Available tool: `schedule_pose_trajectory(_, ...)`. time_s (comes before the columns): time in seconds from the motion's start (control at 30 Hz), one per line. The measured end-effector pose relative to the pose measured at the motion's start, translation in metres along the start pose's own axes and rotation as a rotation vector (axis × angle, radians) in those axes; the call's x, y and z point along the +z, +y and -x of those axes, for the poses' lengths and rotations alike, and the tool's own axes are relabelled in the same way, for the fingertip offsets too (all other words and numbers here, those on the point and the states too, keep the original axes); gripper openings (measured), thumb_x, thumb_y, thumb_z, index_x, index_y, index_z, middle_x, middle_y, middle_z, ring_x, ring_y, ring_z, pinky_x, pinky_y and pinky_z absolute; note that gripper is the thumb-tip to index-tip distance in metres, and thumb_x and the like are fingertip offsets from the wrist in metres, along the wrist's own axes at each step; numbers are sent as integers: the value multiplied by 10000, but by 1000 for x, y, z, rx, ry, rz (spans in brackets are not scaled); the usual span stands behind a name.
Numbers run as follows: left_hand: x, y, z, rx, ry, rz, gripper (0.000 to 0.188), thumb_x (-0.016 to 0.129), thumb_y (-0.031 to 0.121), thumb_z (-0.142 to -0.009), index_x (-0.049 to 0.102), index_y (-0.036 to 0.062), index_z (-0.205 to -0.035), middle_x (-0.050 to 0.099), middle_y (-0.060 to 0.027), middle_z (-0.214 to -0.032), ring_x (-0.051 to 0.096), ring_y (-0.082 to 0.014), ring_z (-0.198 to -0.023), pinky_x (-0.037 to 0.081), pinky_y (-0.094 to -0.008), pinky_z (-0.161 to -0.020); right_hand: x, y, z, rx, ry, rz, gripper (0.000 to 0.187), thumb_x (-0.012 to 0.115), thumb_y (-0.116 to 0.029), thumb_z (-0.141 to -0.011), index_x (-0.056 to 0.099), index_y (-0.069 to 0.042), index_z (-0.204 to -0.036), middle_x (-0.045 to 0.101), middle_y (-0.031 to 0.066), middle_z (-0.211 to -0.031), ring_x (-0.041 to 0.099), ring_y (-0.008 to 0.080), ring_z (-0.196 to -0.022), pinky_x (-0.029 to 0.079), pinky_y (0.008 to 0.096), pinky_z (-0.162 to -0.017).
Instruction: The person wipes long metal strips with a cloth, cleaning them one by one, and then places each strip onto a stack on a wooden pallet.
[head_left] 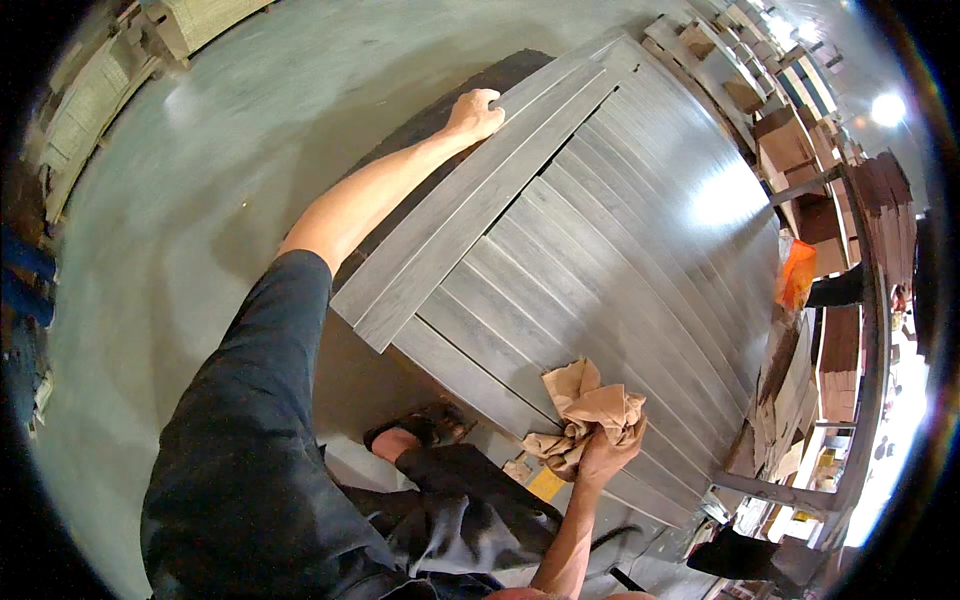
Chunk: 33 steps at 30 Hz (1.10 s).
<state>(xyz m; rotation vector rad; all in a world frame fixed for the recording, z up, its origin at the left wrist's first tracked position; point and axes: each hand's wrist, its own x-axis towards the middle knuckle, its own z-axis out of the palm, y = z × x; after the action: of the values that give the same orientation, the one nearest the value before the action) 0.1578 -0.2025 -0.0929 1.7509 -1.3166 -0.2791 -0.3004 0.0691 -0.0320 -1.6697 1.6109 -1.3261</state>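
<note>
A large grey slatted wooden panel [560, 240] lies in front of me, with a raised frame board [470, 190] along its left side. At the far left edge, my left hand [476, 116] has its fingers curled against the panel's border; the fingertips are partly hidden. My right hand [608, 458] is closed round a crumpled tan cloth [592, 405] at the panel's near edge. Part of the cloth rests on the slats, and its folds cover some of my fingers.
A dark surface [400, 150] shows beneath the panel's left edge. My sandalled foot [425, 428] is close to its near corner. To the right stand a metal frame [872, 350], an orange bag [796, 274] and stacked brown boards [838, 365]. More stacks [90, 110] line the far left.
</note>
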Motion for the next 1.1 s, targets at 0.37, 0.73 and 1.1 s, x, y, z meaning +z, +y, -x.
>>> schedule_pose_trajectory(0.37, -56, -16, 15, 335, -376, 54, 578, 710, 185, -768, 573, 111, -1325, 587, -140, -1322, 558, -278, -1218, 437, -388, -1049, -5, 9, 0, 34, -38, 57, 377, 660, -214, -825, 571, 34, -1096, 621, 102, -968, 576, 203, -875, 465, 333, -800)
schedule_pose_trajectory(0.73, -40, -14, -3, 354, -318, -94, 540, 771, 129, -752, 625, 138, -1271, 655, -139, -1212, 661, -258, -1032, 512, -357, -901, -5, 9, 0, 46, -42, 8, 347, 655, -217, -842, 581, 28, -1077, 627, 92, -970, 575, 185, -884, 467, 326, -805)
schedule_pose_trajectory(1.1, -42, 4, 13, 282, -159, -222, 597, 668, 99, -745, 525, -20, -1312, 555, -241, -1311, 554, -358, -1197, 461, -390, -1005, -8, 11, 0, 71, -47, -30, 307, 636, -89, -804, 577, 33, -1079, 648, 111, -996, 587, 186, -904, 469, 314, -824)
